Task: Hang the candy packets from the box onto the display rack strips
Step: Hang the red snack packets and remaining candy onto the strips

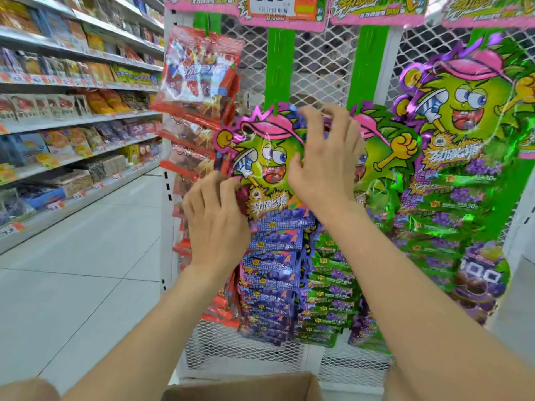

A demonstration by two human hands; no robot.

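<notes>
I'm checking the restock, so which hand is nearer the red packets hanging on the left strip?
Left. The left hand sits right beside the red packets, by their lower rows; the right hand is farther right, on the blue packet.

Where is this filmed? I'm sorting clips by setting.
Most likely a supermarket or convenience-store aisle. Long shelves hold packaged snacks with price tags along their edges, a mesh display rack carries hanging candy packets, and a price sign tops it.

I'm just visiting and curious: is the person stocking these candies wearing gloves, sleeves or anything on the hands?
No. Both the left hand and the right hand are bare, with no gloves, rings, watch or bracelet visible. The forearms are uncovered too; no sleeve shows anywhere in this view.
</notes>
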